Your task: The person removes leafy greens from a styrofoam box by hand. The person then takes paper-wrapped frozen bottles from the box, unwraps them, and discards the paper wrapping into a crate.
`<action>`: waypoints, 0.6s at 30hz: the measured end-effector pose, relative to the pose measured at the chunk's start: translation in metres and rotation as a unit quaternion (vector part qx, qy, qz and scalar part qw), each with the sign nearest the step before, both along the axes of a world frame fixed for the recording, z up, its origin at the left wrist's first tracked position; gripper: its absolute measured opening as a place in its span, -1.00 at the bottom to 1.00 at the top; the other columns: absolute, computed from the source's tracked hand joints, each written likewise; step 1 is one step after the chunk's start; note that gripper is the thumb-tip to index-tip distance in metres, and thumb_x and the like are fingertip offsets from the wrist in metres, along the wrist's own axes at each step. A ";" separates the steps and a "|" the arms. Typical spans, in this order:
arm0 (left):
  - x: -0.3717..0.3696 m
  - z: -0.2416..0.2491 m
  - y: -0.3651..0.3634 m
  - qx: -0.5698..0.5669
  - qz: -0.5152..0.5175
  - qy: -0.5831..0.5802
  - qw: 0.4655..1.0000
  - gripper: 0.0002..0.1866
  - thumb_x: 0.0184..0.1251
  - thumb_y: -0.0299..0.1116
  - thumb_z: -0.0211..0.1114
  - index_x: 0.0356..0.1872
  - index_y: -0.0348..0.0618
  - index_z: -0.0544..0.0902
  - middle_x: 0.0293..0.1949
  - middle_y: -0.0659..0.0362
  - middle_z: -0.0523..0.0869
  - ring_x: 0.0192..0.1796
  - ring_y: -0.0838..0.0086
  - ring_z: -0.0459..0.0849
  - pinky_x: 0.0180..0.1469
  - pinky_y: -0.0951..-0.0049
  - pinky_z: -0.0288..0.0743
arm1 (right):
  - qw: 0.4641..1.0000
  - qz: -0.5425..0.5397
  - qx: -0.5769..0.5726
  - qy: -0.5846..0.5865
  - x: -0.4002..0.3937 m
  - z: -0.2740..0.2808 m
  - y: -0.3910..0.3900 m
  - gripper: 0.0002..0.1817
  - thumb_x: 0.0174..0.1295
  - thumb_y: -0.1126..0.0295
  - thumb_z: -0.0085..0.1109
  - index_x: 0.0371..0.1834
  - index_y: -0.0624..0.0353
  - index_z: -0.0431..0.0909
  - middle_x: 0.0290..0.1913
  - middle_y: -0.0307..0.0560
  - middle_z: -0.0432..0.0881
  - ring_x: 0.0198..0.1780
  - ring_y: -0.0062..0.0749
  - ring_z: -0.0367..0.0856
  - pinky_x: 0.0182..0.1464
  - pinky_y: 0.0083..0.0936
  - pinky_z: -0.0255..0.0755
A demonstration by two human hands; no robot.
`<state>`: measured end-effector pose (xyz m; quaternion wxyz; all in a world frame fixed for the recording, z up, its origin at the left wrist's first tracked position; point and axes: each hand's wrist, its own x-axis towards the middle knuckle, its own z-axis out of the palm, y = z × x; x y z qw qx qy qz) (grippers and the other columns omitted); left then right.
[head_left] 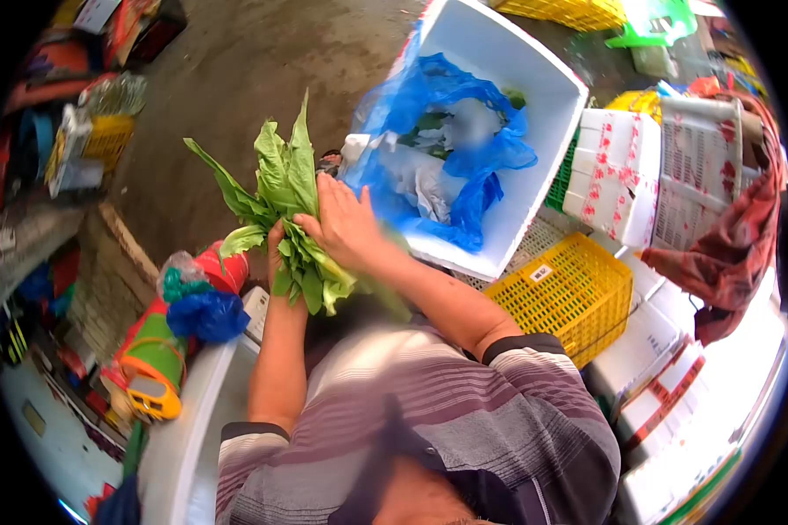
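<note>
A bunch of long green leafy vegetables (pixel 284 179) is held in front of my chest, its leaves pointing up and to the left. My left hand (pixel 276 249) grips the bunch from the left and below, mostly covered by leaves. My right hand (pixel 346 223) lies against the right side of the bunch, fingers extended and pointing up, thumb over the leaves. Just right of my hands stands a white foam box (pixel 547 105) lined with a blue plastic bag (pixel 490 166), with some green leaves and white wrapping inside.
Yellow crates (pixel 578 293) stand at the right, below the foam box. White boxes with red print (pixel 617 175) and a dark red cloth (pixel 727 262) are farther right. Rolls and blue bags (pixel 206 315) lie at the left beside a white edge (pixel 193 420).
</note>
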<state>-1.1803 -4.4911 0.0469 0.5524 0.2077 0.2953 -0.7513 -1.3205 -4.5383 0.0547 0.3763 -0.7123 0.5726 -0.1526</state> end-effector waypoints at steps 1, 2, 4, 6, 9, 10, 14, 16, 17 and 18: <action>0.000 0.000 0.014 -0.004 0.003 -0.064 0.998 -0.49 0.46 -0.12 0.17 0.30 -0.19 0.49 0.24 0.05 0.62 0.24 0.26 0.60 0.38 0.19 0.44 | 0.997 0.008 0.053 -0.057 0.001 0.006 0.006 -0.14 0.43 -0.11 -0.02 0.49 0.46 0.10 0.39 0.40 0.36 0.40 0.26 0.35 0.37 0.38 0.11; -0.001 -0.001 0.024 -0.006 0.006 -0.128 0.992 -0.47 0.46 -0.08 0.15 0.32 -0.17 0.48 0.26 0.05 0.61 0.26 0.24 0.59 0.40 0.17 0.42 | 0.988 0.016 0.107 -0.112 0.000 0.014 0.008 -0.15 0.43 -0.09 0.00 0.48 0.46 0.10 0.35 0.41 0.39 0.37 0.23 0.40 0.37 0.29 0.16; 0.002 -0.009 0.047 0.001 0.033 -0.217 0.976 -0.45 0.46 -0.01 0.15 0.33 -0.12 0.49 0.25 0.05 0.61 0.26 0.21 0.59 0.39 0.13 0.42 | 0.946 -0.006 0.186 -0.265 -0.004 0.038 0.013 -0.36 0.43 0.20 0.12 0.47 0.31 0.20 0.19 0.27 0.58 0.24 0.08 0.55 0.29 -0.22 0.38; 0.009 -0.010 0.068 -0.015 0.026 -0.217 0.976 -0.44 0.45 0.01 0.16 0.33 -0.11 0.50 0.25 0.04 0.61 0.26 0.20 0.59 0.38 0.12 0.43 | 0.906 -0.035 0.256 -0.335 -0.011 0.040 0.029 -0.43 0.44 0.25 0.11 0.42 0.29 0.28 0.14 0.20 0.61 0.19 -0.06 0.58 0.27 -0.27 0.39; 0.015 0.002 0.093 -0.023 0.043 -0.222 0.974 -0.45 0.44 0.01 0.19 0.30 -0.11 0.52 0.21 0.04 0.64 0.24 0.19 0.60 0.34 0.13 0.49 | 0.910 0.006 0.287 -0.298 -0.025 0.043 0.049 -0.55 0.46 0.29 0.07 0.32 0.29 0.40 0.09 0.08 0.64 0.13 -0.28 0.58 0.23 -0.33 0.41; 0.019 0.003 0.102 -0.043 0.047 -0.211 0.975 -0.46 0.44 0.00 0.19 0.30 -0.11 0.53 0.20 0.04 0.65 0.23 0.19 0.61 0.32 0.13 0.50 | 0.908 0.023 0.303 -0.287 -0.026 0.034 0.059 -0.56 0.46 0.29 0.07 0.30 0.29 0.41 0.08 0.08 0.64 0.12 -0.27 0.58 0.22 -0.33 0.42; 0.030 0.008 0.129 0.000 0.060 -0.182 0.981 -0.48 0.43 0.00 0.21 0.24 -0.12 0.56 0.13 0.04 0.69 0.14 0.20 0.67 0.22 0.14 0.59 | 0.922 0.120 0.329 -0.166 -0.014 0.043 0.084 -0.63 0.44 0.22 0.05 0.14 0.26 0.46 -0.11 0.36 0.64 -0.04 0.20 0.62 0.01 -0.08 0.44; 0.036 0.012 0.141 0.036 0.078 -0.171 0.981 -0.48 0.43 0.02 0.20 0.23 -0.12 0.57 0.11 0.05 0.70 0.10 0.21 0.69 0.20 0.13 0.60 | 0.926 0.147 0.283 -0.203 -0.006 0.024 0.116 -0.66 0.45 0.21 0.05 0.10 0.23 0.46 -0.22 0.40 0.63 -0.12 0.38 0.58 -0.12 0.08 0.42; 0.042 0.010 0.147 0.047 0.077 -0.178 0.980 -0.51 0.43 -0.02 0.21 0.21 -0.13 0.57 0.08 0.05 0.70 0.08 0.22 0.69 0.17 0.13 0.61 | 0.927 0.137 0.258 -0.233 0.000 0.021 0.128 -0.65 0.45 0.23 0.06 0.11 0.27 0.44 -0.27 0.41 0.62 -0.16 0.38 0.58 -0.15 0.09 0.41; 0.047 0.008 0.150 0.058 0.076 -0.183 0.978 -0.53 0.42 -0.05 0.22 0.19 -0.15 0.58 0.05 0.04 0.71 0.06 0.22 0.69 0.13 0.13 0.62 | 0.924 0.146 0.270 -0.229 0.004 0.017 0.133 -0.65 0.45 0.24 0.05 0.10 0.29 0.43 -0.27 0.42 0.62 -0.17 0.38 0.58 -0.15 0.08 0.41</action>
